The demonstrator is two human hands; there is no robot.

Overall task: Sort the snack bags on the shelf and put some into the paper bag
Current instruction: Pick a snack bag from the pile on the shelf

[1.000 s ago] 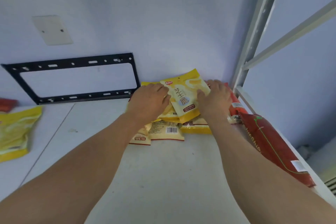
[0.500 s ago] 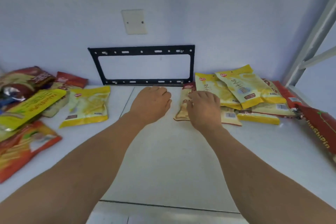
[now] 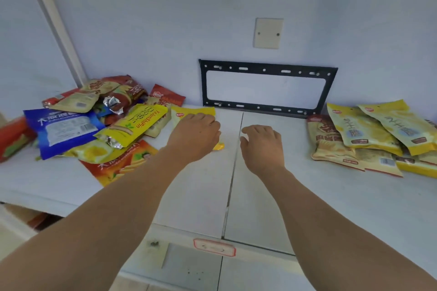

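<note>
Left hand: my left hand (image 3: 195,136) lies flat on the yellow snack bag (image 3: 189,111), fingers relaxed, not yet gripping.
Right hand: my right hand (image 3: 261,143) hovers loose, holding nothing.
Bag's place: on the shelf (image 3: 203,186), beside the mixed pile (image 3: 99,120).
Doing it well: I'd pinch its edge and slide it toward the sorted yellow stack (image 3: 378,134).
Paper bag: not visible.

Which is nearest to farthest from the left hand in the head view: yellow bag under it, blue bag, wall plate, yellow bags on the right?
From the left hand:
1. Yellow bag, directly under the hand.
2. Blue bag, in the mixed pile to the left.
3. Wall plate, up on the wall, to the right.
4. Yellow bags on the right, stacked at the shelf's far right.
</note>
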